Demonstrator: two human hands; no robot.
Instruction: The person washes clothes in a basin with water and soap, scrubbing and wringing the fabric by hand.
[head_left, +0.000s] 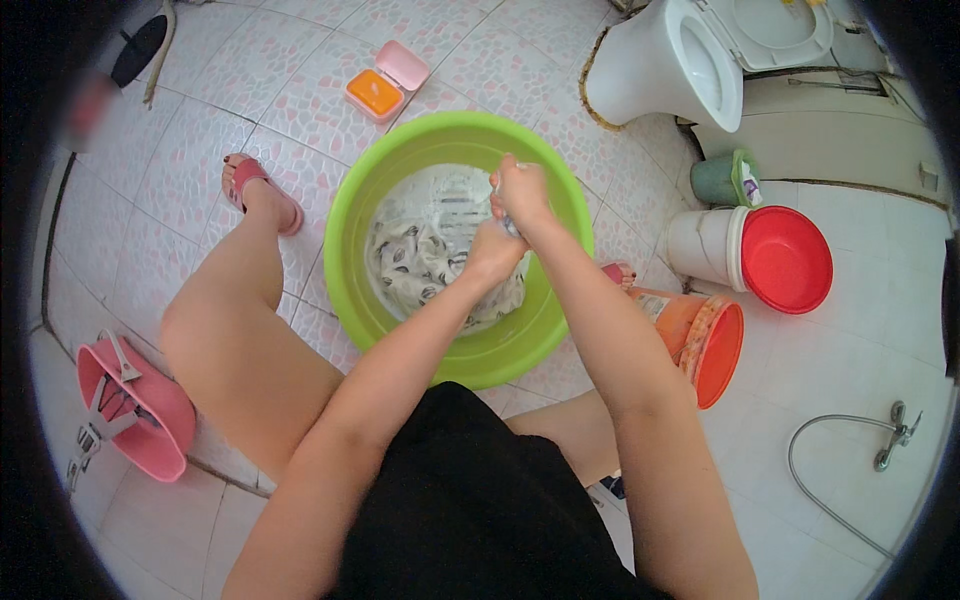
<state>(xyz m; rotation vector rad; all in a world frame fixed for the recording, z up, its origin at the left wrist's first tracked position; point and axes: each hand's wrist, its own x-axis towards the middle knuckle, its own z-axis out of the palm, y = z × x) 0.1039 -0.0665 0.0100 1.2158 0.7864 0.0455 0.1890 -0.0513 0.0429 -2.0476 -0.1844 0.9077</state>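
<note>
A large lime-green plastic basin (352, 187) sits on the tiled floor between my feet. Wet white cloth (412, 262) with a dark leaf print lies bunched inside it. Beside the cloth, a pale ridged surface (457, 206), like a washboard, shows in the basin. My left hand (495, 255) and my right hand (521, 191) are pressed close together over the basin's right side. Both are closed around a bunched piece of cloth (511, 226), of which only a small bit shows between them. Whether it joins the printed cloth below is hidden by my left hand.
Beyond the basin stands an open pink soap box (377, 94) with an orange bar. To the right are a toilet (652, 67), a small green bin (720, 180), a white bucket (701, 244) with a red basin, and an orange bucket (682, 322). A pink tub (161, 420) holds hangers at left.
</note>
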